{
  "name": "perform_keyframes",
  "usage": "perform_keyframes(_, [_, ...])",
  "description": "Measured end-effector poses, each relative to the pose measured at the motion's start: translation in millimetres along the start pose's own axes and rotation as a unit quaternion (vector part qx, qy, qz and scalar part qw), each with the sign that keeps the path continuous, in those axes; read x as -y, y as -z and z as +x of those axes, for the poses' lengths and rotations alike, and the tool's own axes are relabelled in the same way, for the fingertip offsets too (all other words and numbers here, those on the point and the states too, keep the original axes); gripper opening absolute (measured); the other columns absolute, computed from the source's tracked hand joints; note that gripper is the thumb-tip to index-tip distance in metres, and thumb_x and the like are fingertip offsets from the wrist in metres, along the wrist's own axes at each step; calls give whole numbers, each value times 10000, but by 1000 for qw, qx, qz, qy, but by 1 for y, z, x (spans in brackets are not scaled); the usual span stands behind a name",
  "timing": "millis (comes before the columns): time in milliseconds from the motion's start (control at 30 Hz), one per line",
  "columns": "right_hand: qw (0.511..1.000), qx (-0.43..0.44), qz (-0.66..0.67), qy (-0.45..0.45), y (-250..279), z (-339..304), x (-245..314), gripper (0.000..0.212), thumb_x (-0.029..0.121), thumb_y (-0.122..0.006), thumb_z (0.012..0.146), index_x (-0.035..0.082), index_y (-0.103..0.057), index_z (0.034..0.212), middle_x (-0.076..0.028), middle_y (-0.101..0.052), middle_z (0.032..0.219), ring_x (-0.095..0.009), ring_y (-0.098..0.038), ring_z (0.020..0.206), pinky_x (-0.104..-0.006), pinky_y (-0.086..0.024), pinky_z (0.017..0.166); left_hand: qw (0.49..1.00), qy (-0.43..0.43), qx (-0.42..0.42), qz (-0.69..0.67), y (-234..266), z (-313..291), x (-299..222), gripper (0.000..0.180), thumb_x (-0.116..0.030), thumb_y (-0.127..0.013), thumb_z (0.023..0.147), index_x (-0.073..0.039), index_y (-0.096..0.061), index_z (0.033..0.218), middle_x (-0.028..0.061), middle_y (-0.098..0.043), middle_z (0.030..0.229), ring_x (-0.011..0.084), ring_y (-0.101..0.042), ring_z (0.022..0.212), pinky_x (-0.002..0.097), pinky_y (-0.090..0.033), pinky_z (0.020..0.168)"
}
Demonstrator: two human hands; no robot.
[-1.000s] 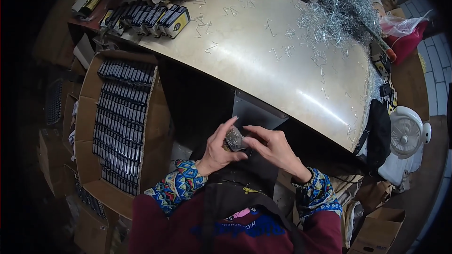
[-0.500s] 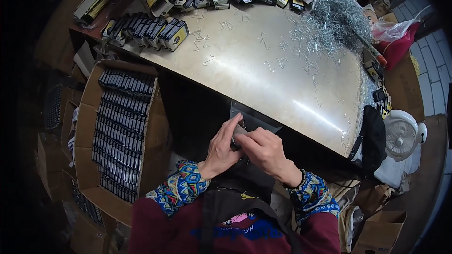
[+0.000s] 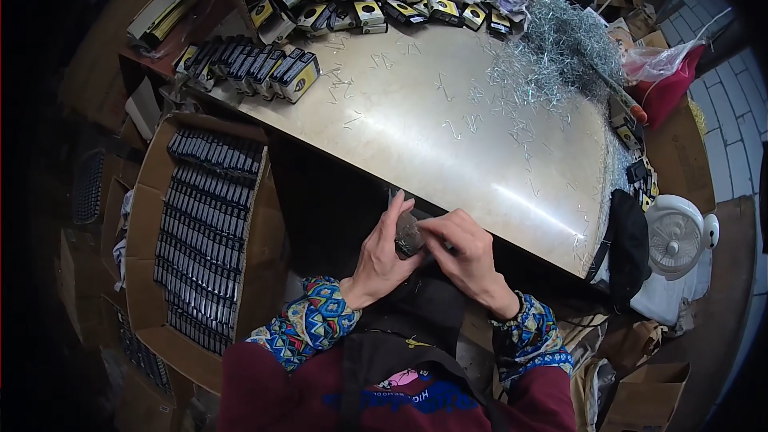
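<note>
Both hands meet just below the near edge of a pale metal-topped table [image 3: 448, 136]. My left hand [image 3: 382, 254] cups a small dark grey part [image 3: 409, 234] from the left. My right hand [image 3: 462, 250] pinches the same part from the right, fingers curled over its top. A thin metal strip sticks up from the part beside my left thumb. What lies under the hands is dark and hard to make out.
A cardboard box [image 3: 144, 272] packed with rows of dark packs stands at my left. Black-and-yellow small boxes [image 3: 256, 72] line the table's far left edge. A heap of silver wire clips [image 3: 552, 56] sits far right. A white fan [image 3: 678, 234] stands to the right.
The hands stay together on the small part, shifting slightly up toward the table edge. My right fingers have closed further over it.
</note>
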State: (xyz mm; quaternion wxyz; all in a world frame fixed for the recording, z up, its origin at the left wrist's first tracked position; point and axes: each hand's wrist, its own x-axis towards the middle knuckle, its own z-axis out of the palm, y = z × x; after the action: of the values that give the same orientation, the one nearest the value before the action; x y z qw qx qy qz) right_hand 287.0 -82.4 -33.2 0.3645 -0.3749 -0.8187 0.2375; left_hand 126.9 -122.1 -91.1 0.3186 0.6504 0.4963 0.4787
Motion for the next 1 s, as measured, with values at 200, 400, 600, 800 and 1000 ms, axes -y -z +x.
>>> perform_keyframes(200, [996,9,2,-86,-8,0,-4,143,66,-702,802,26,-683,938,-108,-668,882,-292,-626,789,-362,-514,700,996,-81,-17,42,-3,5,-1,940,-18,-777,709,-7,-226,1469,217,-532,1308,348,-585,1147,377,-495,939])
perform_keyframes(400, [1000,-12,6,-27,-2,9,2,141,67,-700,814,17,-683,945,-132,-672,871,-298,-638,779,-370,-515,685,1000,-9,-5,-20,0,6,1,951,-78,-802,699,2,-241,1464,241,-478,1356,396,-506,1237,438,-437,1020])
perform_keyframes(600, [988,-35,-97,-112,23,13,-30,117,37,-676,843,-12,-688,949,-150,-685,838,-243,-675,714,-318,-521,635,985,-108,-31,134,12,26,-12,929,-118,-800,715,18,-262,1461,217,-341,1459,374,-349,1342,419,-305,1104])
perform_keyframes(800, [985,-27,30,-168,32,21,-25,112,45,-658,845,-6,-697,936,-156,-691,827,-240,-675,691,-313,-516,610,991,-77,12,112,24,35,-20,845,-235,-827,704,45,-392,1373,217,-523,1227,366,-530,1097,429,-429,961])
perform_keyframes(1000, [972,-38,126,-195,22,17,-20,150,71,-684,844,-5,-683,973,-141,-681,870,-239,-670,705,-313,-530,649,997,29,20,73,7,29,-17,769,-159,-809,696,16,-412,1330,207,-522,1160,357,-568,1029,391,-483,871])
